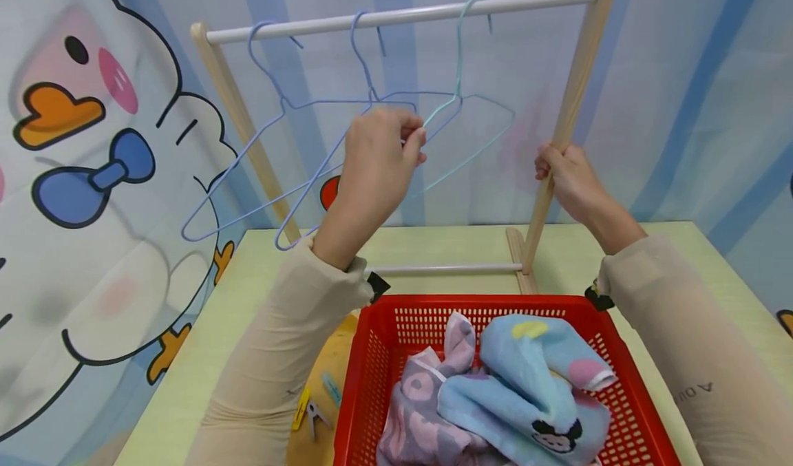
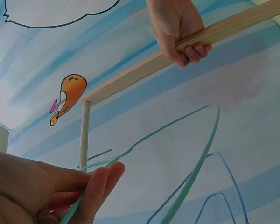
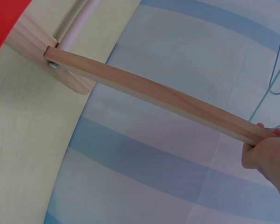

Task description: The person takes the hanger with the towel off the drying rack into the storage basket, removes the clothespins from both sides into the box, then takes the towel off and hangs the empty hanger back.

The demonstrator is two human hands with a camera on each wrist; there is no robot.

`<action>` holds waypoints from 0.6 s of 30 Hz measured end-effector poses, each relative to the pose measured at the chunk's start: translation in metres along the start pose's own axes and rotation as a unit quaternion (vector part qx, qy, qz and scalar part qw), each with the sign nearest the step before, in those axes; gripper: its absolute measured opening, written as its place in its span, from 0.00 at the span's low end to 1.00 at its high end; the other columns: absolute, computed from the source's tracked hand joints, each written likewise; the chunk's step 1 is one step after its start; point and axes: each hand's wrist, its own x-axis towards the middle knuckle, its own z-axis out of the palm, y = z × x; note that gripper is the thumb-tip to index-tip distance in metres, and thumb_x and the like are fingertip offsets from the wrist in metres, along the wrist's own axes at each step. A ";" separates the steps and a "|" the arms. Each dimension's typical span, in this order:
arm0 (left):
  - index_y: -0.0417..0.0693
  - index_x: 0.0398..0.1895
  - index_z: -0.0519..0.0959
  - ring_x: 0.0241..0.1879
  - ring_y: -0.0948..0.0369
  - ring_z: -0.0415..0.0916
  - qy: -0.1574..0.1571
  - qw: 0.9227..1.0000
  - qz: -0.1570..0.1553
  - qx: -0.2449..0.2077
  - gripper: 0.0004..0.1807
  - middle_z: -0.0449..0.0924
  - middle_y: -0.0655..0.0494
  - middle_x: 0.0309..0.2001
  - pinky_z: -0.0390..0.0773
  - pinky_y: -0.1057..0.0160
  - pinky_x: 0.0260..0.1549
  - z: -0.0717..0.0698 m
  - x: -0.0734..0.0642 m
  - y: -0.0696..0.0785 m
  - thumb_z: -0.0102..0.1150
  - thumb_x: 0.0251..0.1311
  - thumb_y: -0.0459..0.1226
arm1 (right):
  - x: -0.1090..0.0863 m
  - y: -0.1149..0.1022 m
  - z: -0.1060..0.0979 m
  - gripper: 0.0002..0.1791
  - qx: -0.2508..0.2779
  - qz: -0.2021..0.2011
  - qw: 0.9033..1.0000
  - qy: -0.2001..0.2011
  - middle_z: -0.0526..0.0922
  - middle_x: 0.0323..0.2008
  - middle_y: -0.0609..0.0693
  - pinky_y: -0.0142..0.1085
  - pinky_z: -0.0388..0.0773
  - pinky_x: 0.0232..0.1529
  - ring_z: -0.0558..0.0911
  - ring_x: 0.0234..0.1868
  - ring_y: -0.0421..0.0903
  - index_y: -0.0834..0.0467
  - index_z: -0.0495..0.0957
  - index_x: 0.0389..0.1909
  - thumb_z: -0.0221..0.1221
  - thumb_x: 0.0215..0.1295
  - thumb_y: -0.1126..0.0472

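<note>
My left hand (image 1: 381,166) pinches the shoulder of a mint-green wire hanger (image 1: 473,151), whose hook lies over the rack's white rail (image 1: 409,16). In the left wrist view the green hanger (image 2: 175,121) runs between thumb and fingers of the left hand (image 2: 79,191). My right hand (image 1: 573,180) grips the right wooden post (image 1: 573,94) of the clothes rack about midway up. The right wrist view has the same post (image 3: 154,93) and the right hand (image 3: 270,151) at its edge. Two blue hangers (image 1: 230,166) (image 1: 316,177) hang left of the green one.
A red plastic basket (image 1: 365,383) stands on the pale table (image 1: 204,356) before the rack, holding a blue patterned cloth (image 1: 526,376) and a pinkish-grey one (image 1: 427,404). Left of it, clothespins (image 1: 314,418) lie on something yellow (image 1: 337,363). A cartoon-printed backdrop (image 1: 669,108) rises behind.
</note>
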 end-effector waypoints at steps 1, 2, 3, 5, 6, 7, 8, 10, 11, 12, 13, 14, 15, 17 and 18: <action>0.40 0.45 0.86 0.29 0.67 0.84 0.001 1.000 0.003 0.003 0.09 0.87 0.51 0.40 0.78 0.69 0.38 0.001 0.000 -0.001 0.59 0.70 0.34 | 0.000 0.000 0.000 0.15 -0.003 0.000 1.000 -0.002 0.67 0.27 0.49 0.30 0.70 0.37 0.67 0.31 0.43 0.65 0.67 0.32 0.45 0.79 0.60; 0.40 0.46 0.86 0.29 0.67 0.84 0.002 1.000 0.004 0.004 0.09 0.87 0.50 0.40 0.77 0.68 0.40 0.002 -0.001 -0.002 0.59 0.70 0.34 | -0.001 0.000 0.000 0.15 -0.004 0.000 1.000 -0.003 0.66 0.27 0.49 0.30 0.70 0.37 0.67 0.31 0.43 0.65 0.66 0.32 0.45 0.79 0.60; 0.39 0.46 0.86 0.29 0.66 0.84 0.004 1.000 0.005 0.004 0.10 0.87 0.50 0.40 0.77 0.67 0.42 0.002 -0.001 -0.003 0.59 0.70 0.34 | -0.001 0.000 0.000 0.15 -0.007 -0.001 1.000 -0.004 0.66 0.27 0.49 0.30 0.70 0.37 0.67 0.31 0.43 0.65 0.66 0.32 0.45 0.79 0.60; 0.40 0.48 0.86 0.29 0.67 0.84 0.005 1.000 0.002 0.008 0.11 0.87 0.51 0.40 0.76 0.67 0.44 0.003 -0.002 -0.004 0.59 0.70 0.35 | -0.001 0.001 0.000 0.16 -0.013 -0.001 1.000 -0.006 0.66 0.28 0.49 0.30 0.70 0.37 0.67 0.31 0.43 0.65 0.66 0.32 0.45 0.79 0.60; 0.39 0.48 0.86 0.29 0.66 0.84 0.006 1.000 0.002 0.009 0.11 0.87 0.50 0.41 0.77 0.67 0.42 0.004 -0.002 -0.004 0.59 0.70 0.35 | -0.001 0.001 0.000 0.15 -0.013 -0.002 1.000 -0.006 0.66 0.28 0.49 0.30 0.70 0.37 0.67 0.31 0.44 0.65 0.66 0.32 0.45 0.79 0.59; 0.39 0.49 0.85 0.29 0.66 0.84 0.007 1.000 0.001 0.009 0.11 0.87 0.50 0.41 0.77 0.68 0.40 0.004 -0.002 -0.004 0.59 0.70 0.35 | -0.001 0.001 0.000 0.15 -0.012 -0.002 1.000 -0.006 0.66 0.28 0.49 0.30 0.70 0.37 0.67 0.31 0.44 0.65 0.66 0.31 0.45 0.79 0.60; 0.39 0.49 0.85 0.29 0.66 0.84 0.008 1.000 0.001 0.006 0.12 0.87 0.50 0.41 0.78 0.69 0.38 0.005 -0.002 -0.005 0.59 0.70 0.35 | -0.001 0.001 0.000 0.15 -0.010 -0.003 1.000 -0.006 0.66 0.28 0.49 0.29 0.70 0.36 0.67 0.31 0.44 0.65 0.66 0.31 0.45 0.79 0.60; 0.38 0.50 0.85 0.29 0.66 0.84 0.008 1.000 0.000 0.002 0.12 0.87 0.50 0.41 0.78 0.70 0.34 0.005 -0.002 -0.005 0.59 0.70 0.35 | -0.001 0.001 0.000 0.15 -0.006 -0.004 1.000 -0.007 0.66 0.28 0.49 0.29 0.70 0.37 0.67 0.31 0.44 0.65 0.66 0.32 0.45 0.79 0.60; 0.38 0.50 0.85 0.29 0.66 0.84 0.009 1.000 0.000 -0.002 0.12 0.87 0.49 0.41 0.78 0.71 0.31 0.006 -0.002 -0.006 0.59 0.70 0.35 | -0.001 0.001 -0.001 0.14 -0.002 -0.004 1.000 -0.008 0.66 0.28 0.49 0.30 0.70 0.37 0.67 0.32 0.44 0.65 0.66 0.32 0.45 0.79 0.60; 0.38 0.50 0.85 0.29 0.66 0.84 0.008 1.000 -0.001 -0.006 0.12 0.87 0.49 0.41 0.78 0.71 0.29 0.006 -0.002 -0.006 0.59 0.70 0.35 | -0.001 0.001 -0.001 0.14 0.000 -0.005 1.000 -0.008 0.66 0.28 0.49 0.30 0.70 0.37 0.66 0.32 0.44 0.65 0.66 0.33 0.45 0.79 0.60; 0.38 0.50 0.85 0.29 0.66 0.84 0.007 1.000 -0.001 -0.008 0.12 0.87 0.49 0.41 0.78 0.71 0.29 0.006 -0.002 -0.007 0.59 0.70 0.35 | -0.001 0.001 -0.001 0.14 0.004 -0.005 1.000 -0.009 0.66 0.28 0.49 0.30 0.70 0.37 0.66 0.32 0.43 0.64 0.66 0.33 0.45 0.79 0.60; 0.38 0.50 0.85 0.29 0.66 0.84 0.009 1.000 0.001 -0.011 0.12 0.87 0.49 0.40 0.79 0.71 0.28 0.007 -0.002 -0.007 0.59 0.70 0.35 | -0.001 0.001 -0.001 0.13 0.006 -0.006 1.000 -0.009 0.66 0.28 0.49 0.30 0.70 0.37 0.66 0.32 0.43 0.64 0.66 0.33 0.45 0.79 0.61; 0.38 0.49 0.85 0.30 0.66 0.84 0.009 1.000 0.002 -0.011 0.12 0.87 0.49 0.40 0.79 0.71 0.29 0.007 -0.002 -0.008 0.59 0.70 0.35 | -0.001 0.002 -0.001 0.14 0.008 -0.008 1.000 -0.010 0.66 0.28 0.49 0.30 0.70 0.37 0.66 0.32 0.44 0.64 0.66 0.32 0.45 0.79 0.61; 0.38 0.49 0.85 0.30 0.65 0.84 0.009 1.000 0.005 -0.010 0.12 0.87 0.49 0.40 0.79 0.71 0.29 0.007 -0.002 -0.009 0.59 0.70 0.35 | 0.000 0.001 0.000 0.14 0.015 -0.009 1.000 -0.013 0.65 0.27 0.49 0.30 0.70 0.37 0.66 0.32 0.44 0.63 0.66 0.31 0.46 0.79 0.61; 0.38 0.50 0.85 0.31 0.65 0.84 0.009 1.000 0.007 -0.008 0.12 0.87 0.49 0.40 0.79 0.71 0.30 0.007 -0.002 -0.009 0.59 0.70 0.35 | 0.000 0.001 -0.001 0.14 0.018 -0.010 1.000 -0.014 0.65 0.27 0.49 0.30 0.70 0.36 0.66 0.32 0.44 0.63 0.66 0.30 0.46 0.79 0.62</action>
